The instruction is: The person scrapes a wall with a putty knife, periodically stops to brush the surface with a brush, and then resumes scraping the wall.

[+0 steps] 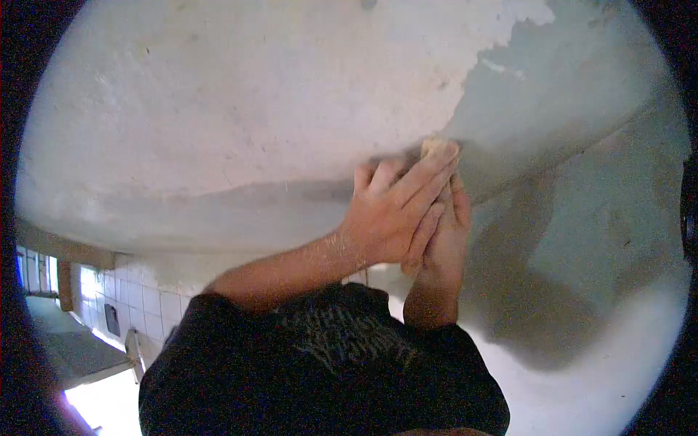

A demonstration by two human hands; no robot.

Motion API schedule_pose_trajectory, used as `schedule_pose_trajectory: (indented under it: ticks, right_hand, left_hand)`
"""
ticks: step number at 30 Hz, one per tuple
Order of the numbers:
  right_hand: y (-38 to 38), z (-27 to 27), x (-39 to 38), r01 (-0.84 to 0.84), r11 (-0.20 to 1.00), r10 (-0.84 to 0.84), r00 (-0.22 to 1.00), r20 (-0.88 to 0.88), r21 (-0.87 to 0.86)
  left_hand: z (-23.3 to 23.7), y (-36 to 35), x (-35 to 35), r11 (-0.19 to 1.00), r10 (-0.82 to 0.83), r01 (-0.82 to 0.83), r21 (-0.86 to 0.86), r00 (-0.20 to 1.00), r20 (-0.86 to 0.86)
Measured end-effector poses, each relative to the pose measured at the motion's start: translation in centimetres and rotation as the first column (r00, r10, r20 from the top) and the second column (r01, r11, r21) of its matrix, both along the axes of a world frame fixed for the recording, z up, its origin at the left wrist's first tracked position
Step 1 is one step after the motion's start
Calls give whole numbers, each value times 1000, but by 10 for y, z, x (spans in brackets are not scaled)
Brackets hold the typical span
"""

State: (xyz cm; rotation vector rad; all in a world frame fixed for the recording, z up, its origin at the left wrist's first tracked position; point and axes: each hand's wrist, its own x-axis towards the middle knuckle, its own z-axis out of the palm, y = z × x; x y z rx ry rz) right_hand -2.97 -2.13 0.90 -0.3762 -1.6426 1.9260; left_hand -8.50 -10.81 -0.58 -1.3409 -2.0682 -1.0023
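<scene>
Both hands meet against a pale, stained wall-like surface, near the border of its grey-green patch. My left hand lies across the front, its fingers reaching up and to the right. Partly behind it, my right hand points upward, with its palm side and several fingers covered. A small yellowish piece shows at the fingertips, pressed to the surface. What it is, and which hand grips it, cannot be made out. Dark smudges lie beside the fingers.
A ridge or crease runs diagonally through the grey-green area on the right. White tiles and a grey panel appear at the lower left. A black shirt fills the bottom centre.
</scene>
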Motion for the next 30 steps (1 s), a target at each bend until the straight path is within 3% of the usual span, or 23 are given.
schedule_pose_trajectory:
  ticks: [3, 6, 10, 13, 16, 19, 21, 25, 27, 29, 30]
  right_hand:
    - [-6, -9, -2, 29, 999, -32, 997, 64, 35]
    - [-1, -17, -9, 42, 999, -43, 998, -43, -7]
    - [-8, -5, -4, 65, 998, -64, 997, 50, -18]
    - [-7, -6, -8, 45, 994, -56, 993, 108, 96]
    - [-18, -12, -5, 35, 999, -29, 992, 125, -41]
    - [-15, -19, -19, -12, 1000, 12, 1000, -14, 22]
    - [-11, -18, -26, 34, 970, -12, 995, -94, 240]
    - [1, -11, -42, 96, 973, -102, 995, 17, 211]
    - [2, -16, -42, -18, 947, -19, 993, 113, 321]
    - [-15, -22, -37, -105, 972, 80, 989, 123, 210]
    - [-17, -40, -42, -230, 947, 190, 964, 184, 226]
  left_hand:
    - [2, -6, -13, 998, 3, 3, 55, 995, -97]
    - [-6, 0, -12, 995, 3, 7, 96, 995, -102]
    - [2, -9, -7, 1000, -18, 18, 7, 1000, 18]
    - [1, -8, -11, 999, -24, 24, 30, 1000, -1]
    - [-5, -16, -19, 997, -55, 55, 47, 998, -4]
    - [-3, -16, -29, 997, -48, 52, 58, 996, -70]
    - [-2, -13, -32, 998, -6, 11, 65, 997, -74]
    - [26, -16, -41, 991, 59, -39, 125, 985, -164]
    - [27, -24, -35, 989, 105, -94, 111, 990, -97]
    - [14, -36, -27, 986, 145, -138, 89, 987, -70]
    - [1, -45, -25, 982, 180, -179, 54, 983, -22]
